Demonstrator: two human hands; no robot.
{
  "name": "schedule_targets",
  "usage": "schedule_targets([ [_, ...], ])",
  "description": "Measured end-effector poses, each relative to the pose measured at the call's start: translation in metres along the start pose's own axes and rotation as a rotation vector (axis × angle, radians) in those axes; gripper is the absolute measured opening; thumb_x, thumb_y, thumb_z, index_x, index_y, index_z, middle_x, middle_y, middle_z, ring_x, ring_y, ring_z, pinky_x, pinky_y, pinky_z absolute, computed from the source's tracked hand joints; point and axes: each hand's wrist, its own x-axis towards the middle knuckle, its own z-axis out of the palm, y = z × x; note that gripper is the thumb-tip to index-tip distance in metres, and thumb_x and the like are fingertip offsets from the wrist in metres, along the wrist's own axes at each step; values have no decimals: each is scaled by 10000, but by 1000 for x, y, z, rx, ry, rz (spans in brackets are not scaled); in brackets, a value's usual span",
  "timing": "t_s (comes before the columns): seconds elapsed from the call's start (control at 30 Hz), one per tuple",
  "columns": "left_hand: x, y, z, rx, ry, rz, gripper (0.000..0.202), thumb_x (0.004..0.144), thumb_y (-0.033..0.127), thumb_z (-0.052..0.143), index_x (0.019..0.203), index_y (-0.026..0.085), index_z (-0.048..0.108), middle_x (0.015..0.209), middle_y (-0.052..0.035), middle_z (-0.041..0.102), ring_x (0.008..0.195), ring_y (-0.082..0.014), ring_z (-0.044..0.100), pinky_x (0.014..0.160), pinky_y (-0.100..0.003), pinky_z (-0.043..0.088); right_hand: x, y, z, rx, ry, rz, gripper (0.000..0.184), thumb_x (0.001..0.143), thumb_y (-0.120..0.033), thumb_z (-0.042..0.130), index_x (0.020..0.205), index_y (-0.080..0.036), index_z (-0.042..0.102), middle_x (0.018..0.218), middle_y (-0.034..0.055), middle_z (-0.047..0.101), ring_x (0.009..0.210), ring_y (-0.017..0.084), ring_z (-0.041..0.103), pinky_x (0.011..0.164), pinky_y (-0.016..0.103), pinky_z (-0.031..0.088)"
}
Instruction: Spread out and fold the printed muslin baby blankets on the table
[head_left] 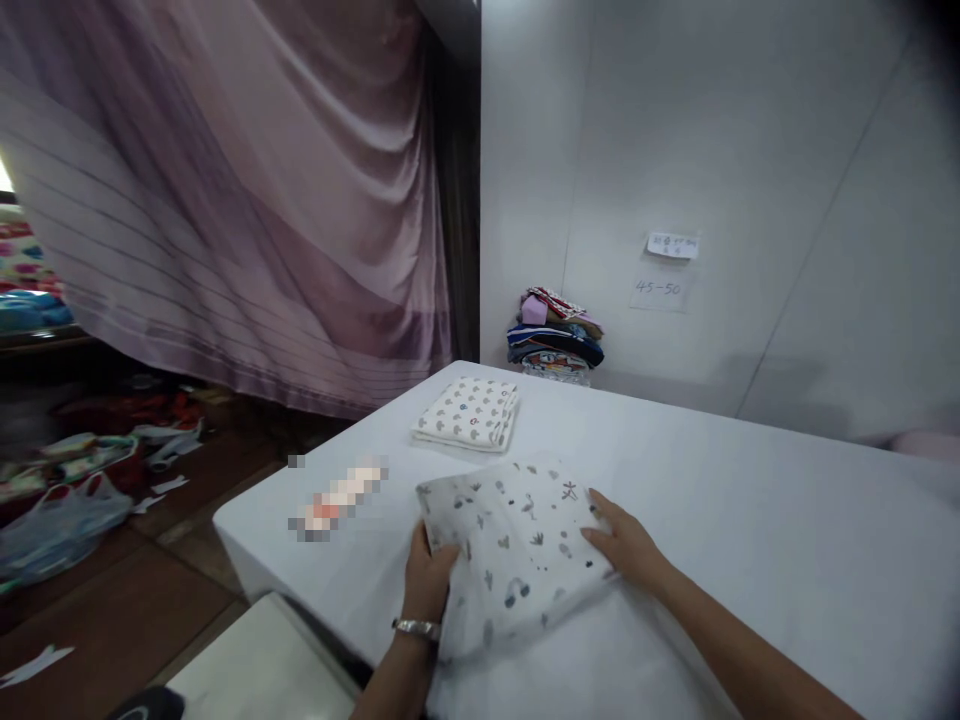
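Between my two hands is a folded white cloth [525, 545] printed with small grey and blue figures, tilted above the white table. Something thin, whitish and translucent seems to cover its lower part; I cannot make out what it is. My left hand [431, 575] grips the left edge, thumb on top and the other fingers mostly hidden behind. On the opposite edge, my right hand [626, 545] holds the cloth with thumb and fingers. Just beyond lies another folded white cloth [466, 412] with grey prints, flat on the table and untouched.
The white table [712, 480] reaches back to a pale wall with paper labels [673, 246]. A pile of folded fabrics [555, 330] stands behind its far edge. A blurred-out item [341, 500] lies at the left. Pink curtains [315, 200] hang beyond; plastic bags [67, 520] sit on the floor.
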Motion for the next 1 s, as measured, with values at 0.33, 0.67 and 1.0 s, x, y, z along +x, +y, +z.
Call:
schedule_targets([
  [0.33,-28,19,24,-114,-414,-43,706,547,215,598,1239,146,477,1185,-95,609,1059,-265,572,900,-372,463,-82,31,-60,340,114,85,732,663,-394,686,1330,-186,468,1285,84,550,1169,259,514,987,377,413],
  [0.67,-73,49,131,-150,-726,87,698,629,153,550,1316,182,425,1287,-71,543,1125,-222,530,955,-348,419,-158,66,-134,161,592,141,604,693,-471,659,1231,-219,551,1262,66,557,1162,267,504,989,399,415],
  [1.0,-60,51,183,387,-522,315,202,699,345,619,761,153,609,884,-72,607,849,-213,567,805,-353,442,-174,113,-138,159,540,322,622,748,-532,577,1251,-168,547,1202,95,598,1133,271,527,976,397,413],
])
